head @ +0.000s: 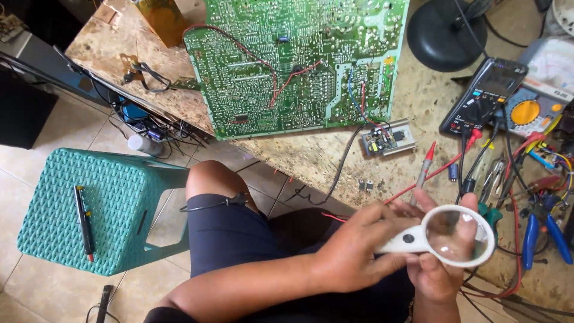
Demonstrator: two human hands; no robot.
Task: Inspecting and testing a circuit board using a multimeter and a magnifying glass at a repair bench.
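Green circuit board (299, 63) and multimeter (484, 96) beyond the hands, left hand (353, 251) gripping white magnifying glass (457, 235), right hand (439, 269) under the lens, grip unclear.

right hand (439, 272) behind magnifying glass (457, 235)

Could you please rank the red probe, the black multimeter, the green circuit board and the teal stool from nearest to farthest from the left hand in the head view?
From the left hand, on the magnifier handle:
1. Red probe, just above, on the bench.
2. Black multimeter, upper right.
3. Green circuit board, top centre; close to the multimeter, hard to separate.
4. Teal stool, far left on the floor.
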